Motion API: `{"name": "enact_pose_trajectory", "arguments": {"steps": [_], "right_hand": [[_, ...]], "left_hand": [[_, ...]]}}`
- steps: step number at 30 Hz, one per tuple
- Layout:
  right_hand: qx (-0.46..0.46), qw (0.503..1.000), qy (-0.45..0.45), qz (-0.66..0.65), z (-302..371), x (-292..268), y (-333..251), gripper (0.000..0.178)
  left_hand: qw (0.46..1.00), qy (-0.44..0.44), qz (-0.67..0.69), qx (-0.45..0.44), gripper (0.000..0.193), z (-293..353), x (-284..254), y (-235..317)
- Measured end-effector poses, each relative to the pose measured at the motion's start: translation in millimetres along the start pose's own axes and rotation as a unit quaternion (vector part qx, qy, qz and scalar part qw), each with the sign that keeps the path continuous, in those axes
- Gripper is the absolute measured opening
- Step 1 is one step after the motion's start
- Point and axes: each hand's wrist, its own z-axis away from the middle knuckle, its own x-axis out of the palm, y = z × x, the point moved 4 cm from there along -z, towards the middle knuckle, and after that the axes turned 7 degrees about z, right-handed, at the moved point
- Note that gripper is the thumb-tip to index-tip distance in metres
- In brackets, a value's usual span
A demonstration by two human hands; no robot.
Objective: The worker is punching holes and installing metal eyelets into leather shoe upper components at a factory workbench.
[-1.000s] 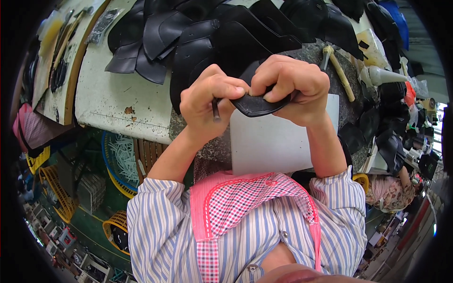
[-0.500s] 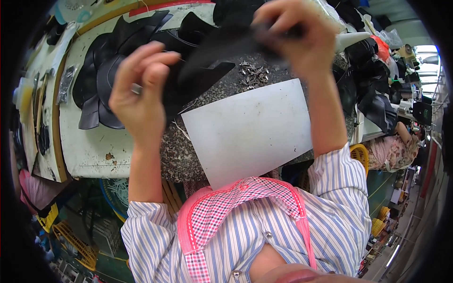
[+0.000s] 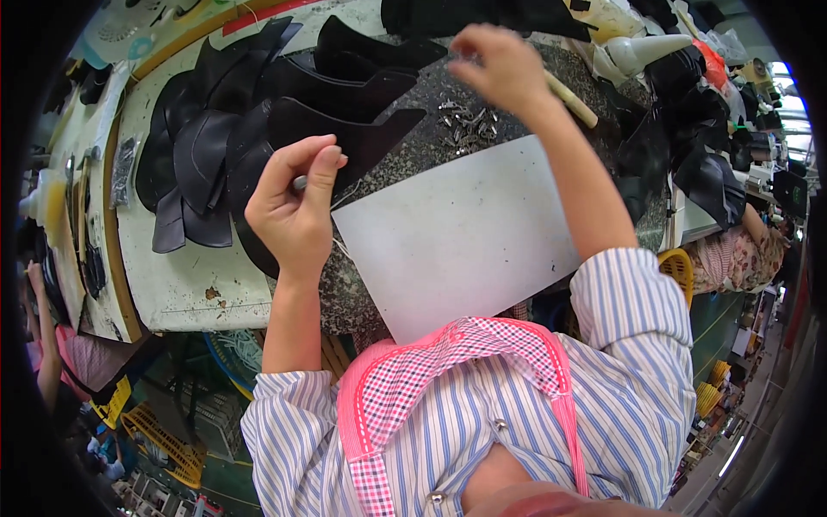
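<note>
My left hand (image 3: 297, 207) is closed, thumb against the fingertips, in front of a pile of curved black leather-like pieces (image 3: 289, 95). A small grey, metallic-looking piece (image 3: 300, 183) shows within its curled fingers; its kind is unclear. Farther right, my right hand (image 3: 504, 73) is raised with fingers bent and thumb apart, holding nothing that I can see. Under it, several small metal parts (image 3: 469, 125) lie heaped on the dark speckled slab (image 3: 413, 159). A wooden handle (image 3: 571, 99) lies beside my right wrist. Nearer me is a white sheet (image 3: 457, 233).
More black pieces (image 3: 482, 17) lie at the back. A white cone-tipped bottle (image 3: 650, 53) and a red plastic bag (image 3: 709, 62) are at the back right. Yellow baskets (image 3: 164, 444) stand below the table. Another person (image 3: 741, 254) is at the far right.
The black piece held up between my hands is out of them, apparently down among the pieces at left. My right hand moved left and lower; my left hand moved right and lower. The wooden handle is now visible.
</note>
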Motion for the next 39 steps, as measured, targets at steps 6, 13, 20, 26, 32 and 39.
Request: {"name": "enact_pose_trajectory", "arguments": {"steps": [6,13,20,26,32,39], "right_hand": [[0.055,0.971,-0.228,0.034,12.1,27.1,-9.0,0.020],[0.066,0.979,-0.132,-0.142,22.8,18.5,-0.4,0.014],[0.000,0.932,-0.156,-0.328,25.3,-61.4,-68.2,0.001],[0.000,0.890,-0.073,-0.451,60.0,-78.9,-97.1,0.008],[0.067,0.825,-0.054,-0.559,67.2,-61.5,-96.5,0.008],[-0.020,0.873,-0.057,-0.484,71.3,-70.1,-107.4,0.008]], "left_hand": [[0.998,-0.043,0.035,-0.032,0.011,12.0,11.8,4.9],[0.994,-0.042,0.070,-0.068,0.010,24.3,15.6,2.5],[0.992,-0.077,0.050,-0.086,0.021,24.1,38.5,-7.2],[0.989,-0.099,0.076,-0.078,0.013,32.7,42.2,0.3],[0.997,-0.067,-0.028,0.008,0.009,35.6,31.3,10.0],[0.974,-0.119,0.171,-0.087,0.010,35.8,21.4,7.1]]}}
